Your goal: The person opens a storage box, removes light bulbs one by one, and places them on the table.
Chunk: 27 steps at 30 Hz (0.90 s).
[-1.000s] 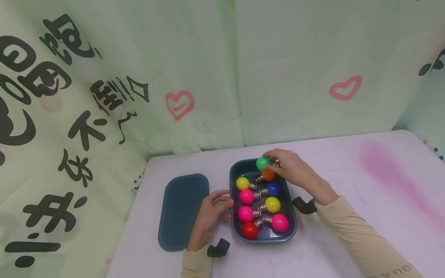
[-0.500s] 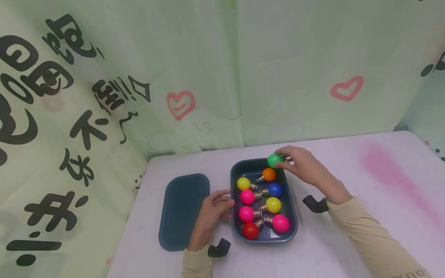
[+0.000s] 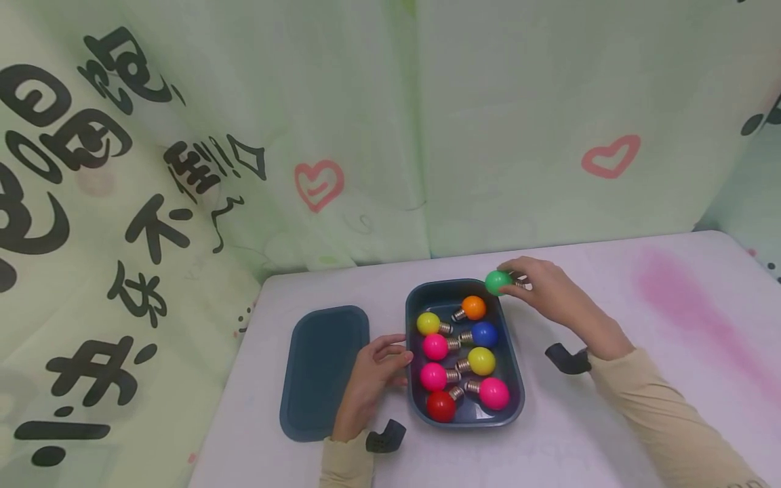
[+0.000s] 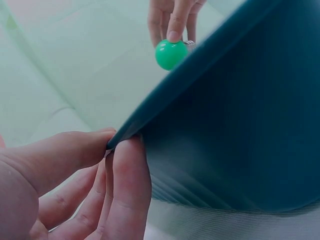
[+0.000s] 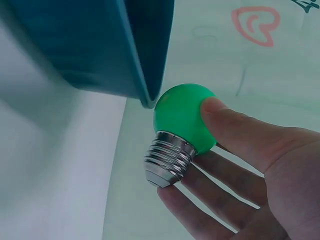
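My right hand (image 3: 546,290) pinches a green light bulb (image 5: 184,114) between thumb and fingers, at the far right corner of a dark blue tray (image 3: 413,400). The bulb's silver screw base (image 5: 169,159) points back toward the fingers. With thumb and finger, my left hand (image 4: 75,185) pinches the rim of that tray on its left side. Inside the tray lie several bulbs in two rough columns: an orange bulb (image 3: 474,308), a blue bulb (image 3: 485,334), a red bulb (image 3: 441,405), plus yellow and pink ones.
A flat dark blue lid (image 3: 323,373) lies on the white table left of the tray, partly behind my left hand. A pale green printed curtain (image 3: 506,135) hangs behind the table. Dark wrist mounts (image 3: 386,437) sit on both wrists.
My right hand has carried the green bulb rightward, from above the orange bulb to the tray's far right corner, uncovering the orange bulb. My left hand keeps its place on the rim.
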Tool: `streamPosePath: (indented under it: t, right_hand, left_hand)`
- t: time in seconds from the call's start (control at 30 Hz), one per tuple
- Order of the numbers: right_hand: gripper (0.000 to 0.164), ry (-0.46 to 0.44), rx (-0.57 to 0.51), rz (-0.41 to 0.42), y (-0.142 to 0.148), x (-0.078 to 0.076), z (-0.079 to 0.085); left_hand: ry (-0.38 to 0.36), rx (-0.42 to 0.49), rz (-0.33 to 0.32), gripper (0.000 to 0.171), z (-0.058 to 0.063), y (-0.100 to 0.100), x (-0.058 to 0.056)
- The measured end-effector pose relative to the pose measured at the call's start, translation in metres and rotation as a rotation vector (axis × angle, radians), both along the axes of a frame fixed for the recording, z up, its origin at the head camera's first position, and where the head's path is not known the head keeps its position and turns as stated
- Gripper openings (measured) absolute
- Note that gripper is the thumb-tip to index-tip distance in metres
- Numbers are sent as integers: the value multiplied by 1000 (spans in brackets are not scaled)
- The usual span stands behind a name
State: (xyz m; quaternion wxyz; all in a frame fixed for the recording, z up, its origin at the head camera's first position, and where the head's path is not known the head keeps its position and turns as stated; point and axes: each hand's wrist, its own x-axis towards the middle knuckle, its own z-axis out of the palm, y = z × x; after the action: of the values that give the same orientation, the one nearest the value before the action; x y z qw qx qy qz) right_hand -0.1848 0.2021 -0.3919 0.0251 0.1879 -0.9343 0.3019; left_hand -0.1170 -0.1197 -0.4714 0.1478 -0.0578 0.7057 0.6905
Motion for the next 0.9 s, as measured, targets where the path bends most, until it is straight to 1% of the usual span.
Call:
streamPosePath:
  t: [0.2,0.47,0.67,0.9]
  right_hand:
    - [41,-21,9,-29,7,2,-6]
    - [39,-34,-10,-37,15,1,-15]
    - [38,-46,-9,-45,19,-1,-24]
    - [37,-67,8,-61,23,-4,-34]
  left_hand:
    - [1,0,-1,42,1,0,1]
    - [-8,-16,-1,44,-1,0,0]
    - [-11,-26,6,44,0,0,0]
    - [-10,-10,7,44,1,1,1]
